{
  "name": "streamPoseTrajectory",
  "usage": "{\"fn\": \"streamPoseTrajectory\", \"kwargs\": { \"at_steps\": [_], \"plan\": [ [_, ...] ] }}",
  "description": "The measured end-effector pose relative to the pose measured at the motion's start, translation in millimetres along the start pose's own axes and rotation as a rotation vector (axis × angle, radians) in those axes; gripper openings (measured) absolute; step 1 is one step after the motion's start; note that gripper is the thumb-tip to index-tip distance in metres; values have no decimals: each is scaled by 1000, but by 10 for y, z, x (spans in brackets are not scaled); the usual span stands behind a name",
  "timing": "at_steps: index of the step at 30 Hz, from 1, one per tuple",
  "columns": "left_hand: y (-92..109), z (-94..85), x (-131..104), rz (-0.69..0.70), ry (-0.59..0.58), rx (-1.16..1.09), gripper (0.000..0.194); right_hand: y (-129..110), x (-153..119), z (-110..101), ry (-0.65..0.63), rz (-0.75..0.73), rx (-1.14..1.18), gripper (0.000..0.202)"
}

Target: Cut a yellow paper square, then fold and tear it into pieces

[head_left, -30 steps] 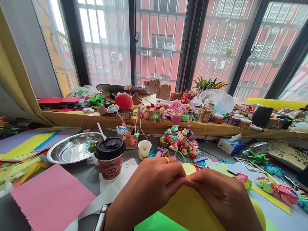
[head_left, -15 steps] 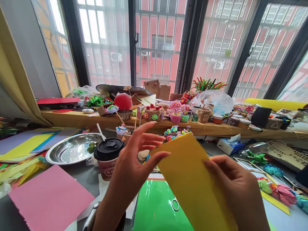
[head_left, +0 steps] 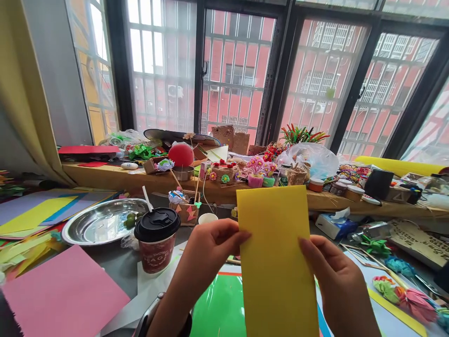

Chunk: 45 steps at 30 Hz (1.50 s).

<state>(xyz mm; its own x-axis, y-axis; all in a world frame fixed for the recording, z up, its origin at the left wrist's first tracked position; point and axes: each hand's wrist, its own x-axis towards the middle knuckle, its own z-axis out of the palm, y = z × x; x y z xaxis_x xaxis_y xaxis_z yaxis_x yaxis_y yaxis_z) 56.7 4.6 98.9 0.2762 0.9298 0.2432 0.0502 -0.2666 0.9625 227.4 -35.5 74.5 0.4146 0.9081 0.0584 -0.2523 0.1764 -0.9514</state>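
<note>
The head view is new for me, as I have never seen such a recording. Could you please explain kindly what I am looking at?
There is no machine here: a person works with two bare hands. The camera is worn on the head, so it looks forward and down over them. The left hand and the right hand pinch opposite side edges of a yellow sheet, each with the thumb in front. Below lies a glossy green sheet. On the grey table you also see pink paper, a lidded cup, a shiny metal dish and, at the right, a tissue box. Behind are a crowded ledge and barred windows.
</note>
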Motion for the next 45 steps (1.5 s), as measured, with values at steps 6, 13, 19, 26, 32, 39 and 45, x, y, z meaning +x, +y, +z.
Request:
{"fn": "streamPoseTrajectory", "kwargs": {
  "at_steps": [6, 13, 19, 26, 32, 39, 45],
  "plan": [
    [-62, -110, 33, 39, 159, -45, 14, -3, 36, -5, -242, 20, -134, 17],
    [-30, -91, 38, -75, -35, -90, 14, 76, 121, -94, -156, -11, -115, 20],
    [-34, -56, 24, -182, -226, -49, 13, 83, 151, -109, -73, -53, -44, 17],
    [4, -63, 41, -64, -10, -39, 12, 24, 63, 5, -244, 71, -32, 25],
    [-9, -73, 33, -49, 10, -35, 11, 36, 50, 44, -217, 116, -85, 23],
    [7, -59, 17, -80, -85, -72, 8, 42, 55, 43, -131, 74, -74, 23],
    [-26, -37, 1, -133, -193, 11, 6, 37, 71, 7, -97, 34, -55, 25]
  ]
}}
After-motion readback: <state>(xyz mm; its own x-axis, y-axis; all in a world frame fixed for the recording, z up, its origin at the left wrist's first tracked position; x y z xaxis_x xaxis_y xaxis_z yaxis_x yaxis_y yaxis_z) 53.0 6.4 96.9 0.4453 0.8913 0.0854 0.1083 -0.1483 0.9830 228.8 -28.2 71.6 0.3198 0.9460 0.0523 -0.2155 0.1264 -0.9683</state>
